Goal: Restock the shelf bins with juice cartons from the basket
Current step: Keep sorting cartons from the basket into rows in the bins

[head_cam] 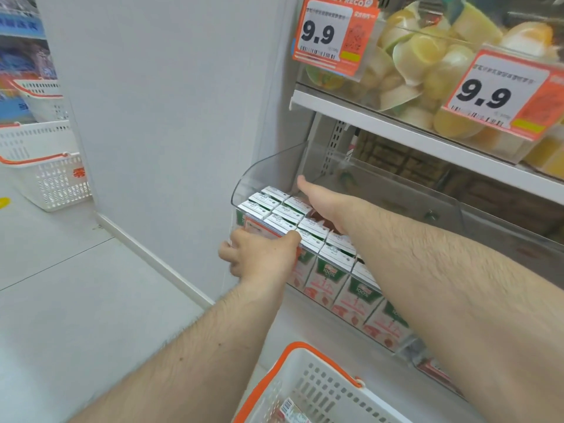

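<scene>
The left hand (259,254) grips the clear bin's (268,169) front-left rim. The right hand (320,206) reaches inside over the juice cartons (283,212), its grip hidden. The basket (308,389) sits below.

My cardboard juice cartons (323,279) show white tops, green bands and red fruit; my white slotted plastic basket (308,389) has orange trim.

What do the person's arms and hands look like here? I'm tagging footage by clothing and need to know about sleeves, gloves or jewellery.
Both forearms are bare as far as the frame shows, with visible hair and no sleeve in view. The left hand has no glove, and no ring, watch or band shows on it. The right hand is also ungloved, with a bare wrist; its fingers are hidden inside the bin.
</scene>
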Tool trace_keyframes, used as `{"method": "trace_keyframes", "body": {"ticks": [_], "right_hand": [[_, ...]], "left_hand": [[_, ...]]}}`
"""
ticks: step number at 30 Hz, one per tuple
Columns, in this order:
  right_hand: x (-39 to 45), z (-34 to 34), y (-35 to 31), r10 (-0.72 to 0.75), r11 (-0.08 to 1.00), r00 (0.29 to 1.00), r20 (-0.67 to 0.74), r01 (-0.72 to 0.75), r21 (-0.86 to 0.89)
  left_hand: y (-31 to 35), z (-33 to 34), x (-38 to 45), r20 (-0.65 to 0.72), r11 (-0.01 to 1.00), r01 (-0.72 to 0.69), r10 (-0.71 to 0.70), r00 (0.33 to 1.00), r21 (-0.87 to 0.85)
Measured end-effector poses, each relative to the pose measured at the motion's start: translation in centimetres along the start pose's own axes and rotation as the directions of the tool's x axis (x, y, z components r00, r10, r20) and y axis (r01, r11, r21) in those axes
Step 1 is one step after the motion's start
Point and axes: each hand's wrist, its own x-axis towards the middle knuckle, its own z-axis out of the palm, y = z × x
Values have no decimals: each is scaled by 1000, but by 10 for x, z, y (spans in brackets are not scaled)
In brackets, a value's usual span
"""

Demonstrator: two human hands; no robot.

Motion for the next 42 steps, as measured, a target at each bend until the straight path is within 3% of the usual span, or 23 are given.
{"method": "trace_keyframes", "body": {"ticks": [2,4,6,8,10,11,12,13,15,19,22,25,30,36,42], "right_hand": [[-10,-4,10,-100,990,973,-208,77,-115],[-27,-10,27,-284,951,854,-437,193,-242],[-51,-12,47,-482,864,687,-544,267,-428],[-80,-4,70,-677,729,500,-540,360,-582],[-106,10,96,-812,580,279,-512,479,-659],[-116,16,109,-835,534,208,-510,534,-655],[-126,21,124,-842,510,180,-509,574,-640],[-136,26,140,-840,512,190,-509,588,-626],[-152,39,173,-801,577,273,-533,594,-561],[-166,65,238,-598,799,586,-546,486,-354],[-165,84,275,-451,891,750,-484,348,-292],[-162,97,299,-303,950,858,-415,238,-201],[-141,113,347,-105,991,947,-303,75,-111],[-130,128,431,142,980,986,-91,-153,-131],[-137,154,496,253,912,964,80,-210,-353]], "left_hand": [[3,-7,-8,-115,969,-173,195,974,178],[4,-14,-17,-72,891,-393,418,906,229],[1,-17,-29,159,845,-511,489,858,157],[-8,-18,-43,399,795,-578,476,784,186],[-16,-14,-55,554,688,-676,465,690,264],[-21,-13,-61,615,637,-716,452,646,284],[-27,-11,-67,674,584,-754,429,601,301],[-35,-9,-73,732,526,-788,392,558,319],[-51,-6,-84,827,426,-839,293,481,337],[-94,-3,-101,926,294,-889,33,376,351],[-124,-1,-102,922,167,-910,-148,357,380],[-144,1,-93,866,76,-885,-261,427,459],[-194,6,-77,787,39,-818,-301,539,574],[-287,26,-89,716,-25,-834,-499,488,551],[-334,47,-105,648,-345,-853,-555,521,390]]}}
